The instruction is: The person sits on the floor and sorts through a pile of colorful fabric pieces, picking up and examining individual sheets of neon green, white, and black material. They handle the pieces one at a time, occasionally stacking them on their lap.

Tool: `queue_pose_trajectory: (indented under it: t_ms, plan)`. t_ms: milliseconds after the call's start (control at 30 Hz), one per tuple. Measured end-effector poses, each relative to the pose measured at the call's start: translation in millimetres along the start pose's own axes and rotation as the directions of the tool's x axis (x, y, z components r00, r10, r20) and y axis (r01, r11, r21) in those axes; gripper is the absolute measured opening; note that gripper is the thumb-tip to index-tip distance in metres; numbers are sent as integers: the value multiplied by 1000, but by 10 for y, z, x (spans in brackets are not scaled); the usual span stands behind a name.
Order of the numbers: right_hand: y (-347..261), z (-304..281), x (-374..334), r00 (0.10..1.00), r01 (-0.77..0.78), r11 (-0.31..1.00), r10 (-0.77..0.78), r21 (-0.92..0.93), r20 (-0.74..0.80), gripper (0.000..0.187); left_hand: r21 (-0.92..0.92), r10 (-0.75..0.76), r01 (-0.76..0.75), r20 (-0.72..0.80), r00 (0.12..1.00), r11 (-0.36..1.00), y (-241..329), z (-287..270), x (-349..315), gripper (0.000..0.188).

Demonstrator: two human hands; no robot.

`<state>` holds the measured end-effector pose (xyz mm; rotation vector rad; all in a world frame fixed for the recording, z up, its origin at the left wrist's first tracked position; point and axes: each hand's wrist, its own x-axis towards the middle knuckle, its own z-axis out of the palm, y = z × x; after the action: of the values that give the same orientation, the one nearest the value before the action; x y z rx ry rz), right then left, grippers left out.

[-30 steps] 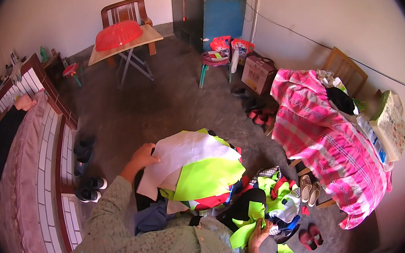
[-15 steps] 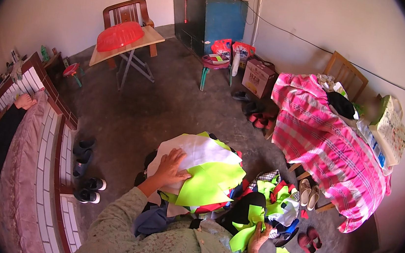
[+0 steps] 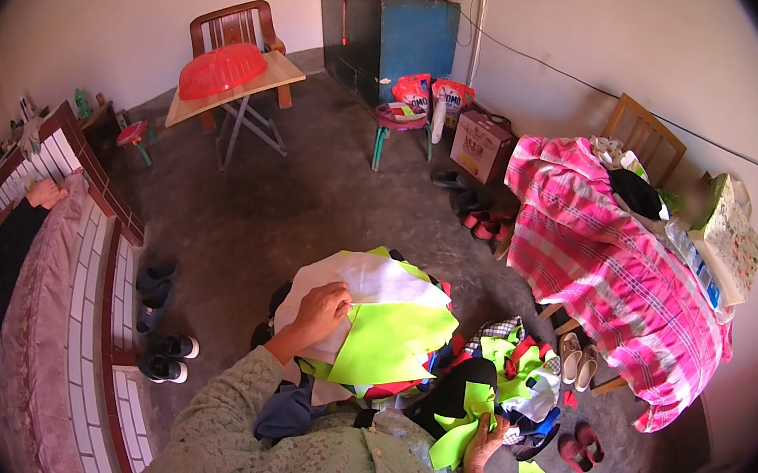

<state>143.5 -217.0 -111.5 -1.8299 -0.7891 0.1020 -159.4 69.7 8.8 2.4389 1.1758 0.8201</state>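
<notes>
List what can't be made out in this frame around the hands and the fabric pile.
- Left hand: palm hidden against the white fabric piece, head view.
- Right hand: fingers partly buried in a yellow-green scrap.
- Lower layers of the fabric pile: covered by the upper pieces.
- The person's lap: cut off by the lower edge.

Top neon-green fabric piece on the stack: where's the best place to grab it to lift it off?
Probably pinch the neon-green fabric piece at its free right edge, coming from the right. The left hand presses its left edge onto the white piece, while the right side overhangs loose.
</notes>
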Motion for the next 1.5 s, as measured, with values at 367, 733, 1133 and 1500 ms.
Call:
queue_pose_trajectory:
  t_ms: [367, 733, 1133, 1500]
  plan:
    - [-149, -40, 7, 999, -37, 999, 37, 29, 8, 18, 9, 154, -153, -81, 985, 988, 169, 169, -86, 27]
    - [-378, -94, 230, 975, -51, 999, 50, -1, 219, 42, 38, 172, -169, -91, 981, 985, 595, 321, -51, 38]
    - [-142, -70, 373, 998, 37, 998, -35, -41, 43, 22, 143, 134, -140, 51, 990, 980, 613, 400, -132, 58]
    - [-609, 39, 750, 996, -88, 791, 70, 605, 53, 20, 146, 135, -138, 31, 990, 980, 587, 423, -143, 58]
